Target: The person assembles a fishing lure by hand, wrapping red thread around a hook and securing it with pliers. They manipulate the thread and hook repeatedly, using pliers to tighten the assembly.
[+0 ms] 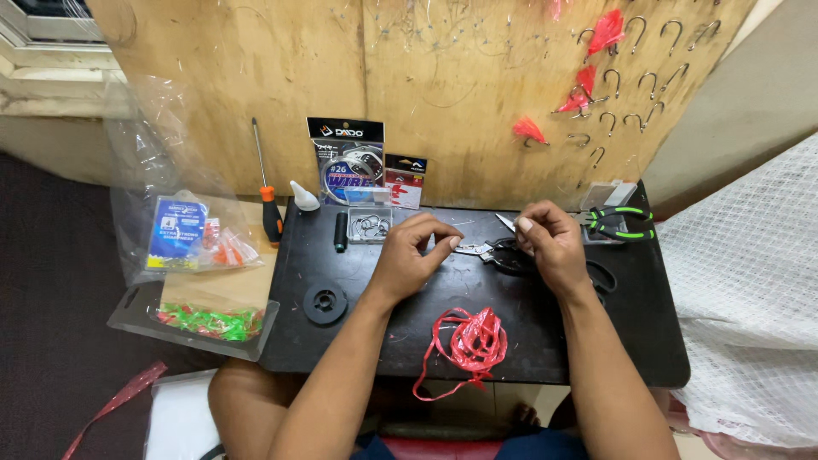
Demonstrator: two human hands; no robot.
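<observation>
Black is the desk (pixel 341 341) you are working on, and both your hands are hovering over its middle. Your left hand (pixel 407 255) is curling with thumb and forefinger pinched together, and your right hand (pixel 550 243) is also closing its fingertips; what they are pinching is too thin to see, maybe a fine wire, so I cannot tell for sure. The two hands are staying apart, and between them, lying on the desk, are small metal pliers (pixel 494 250) with dark handles. Their long axis is running left to right, the metal tip pointing toward your left hand and the handles sitting under your right hand. So your right hand is nearer to the handles, and your left hand is just beside the tip.

Near to your body a red plastic strip (pixel 473 341) is lying bunched, below the gap between your hands. A black spool (pixel 325 302) is resting left of your left wrist. Green pliers (pixel 620 223) are lying just right of your right hand. A small box of hooks (pixel 370 225) is sitting behind your left hand.
</observation>
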